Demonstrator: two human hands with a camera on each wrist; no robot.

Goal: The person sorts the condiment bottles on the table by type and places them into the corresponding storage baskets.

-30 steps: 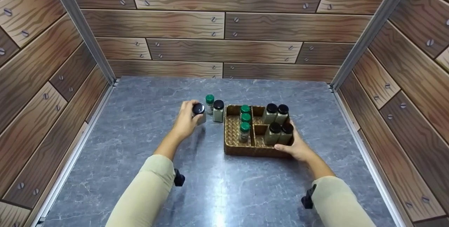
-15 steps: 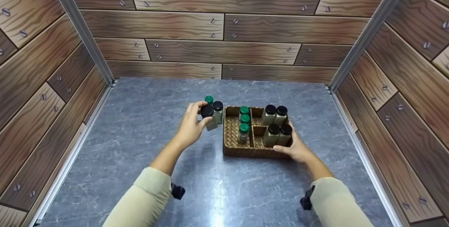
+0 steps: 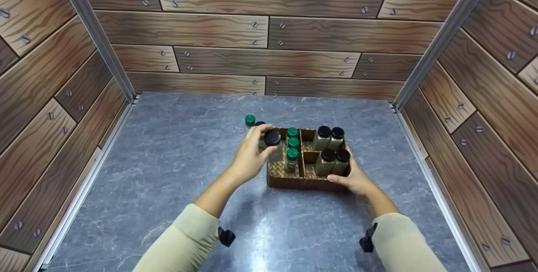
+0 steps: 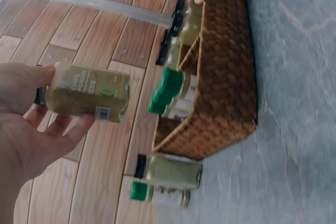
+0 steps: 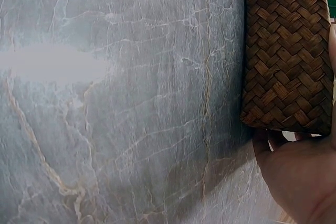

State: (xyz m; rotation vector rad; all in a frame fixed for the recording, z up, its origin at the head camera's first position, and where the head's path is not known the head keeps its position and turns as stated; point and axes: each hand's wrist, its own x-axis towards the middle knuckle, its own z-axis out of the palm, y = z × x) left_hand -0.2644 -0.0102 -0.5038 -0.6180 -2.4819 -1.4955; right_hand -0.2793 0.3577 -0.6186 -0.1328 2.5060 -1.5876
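Observation:
My left hand [image 3: 247, 160] holds a black-lidded spice jar [image 4: 90, 92] between thumb and fingers, its label reading "powder". In the head view this jar overlaps the left compartment of a woven divided basket [image 3: 309, 183]; the left wrist view shows it apart from the basket. Three green-capped spice jars [image 3: 291, 154] stand along the divider in that compartment. Two black-lidded jars [image 3: 325, 163] stand in the front right compartment and two more black-lidded jars [image 3: 323, 137] in the back right one. My right hand [image 3: 357, 177] grips the basket's front right corner, thumb at the front rim.
Just left of the basket, a green-capped jar [image 4: 160, 195] and a black-lidded jar [image 4: 173, 171] stand on the grey marbled table [image 3: 168, 137]. The left hand partly covers both in the head view. Wood-patterned walls [image 3: 222, 32] enclose the back and sides.
The left hand has carried its black-lidded spice jar rightward, past the two jars on the table, to the basket's left side. The right hand has stayed on the basket corner.

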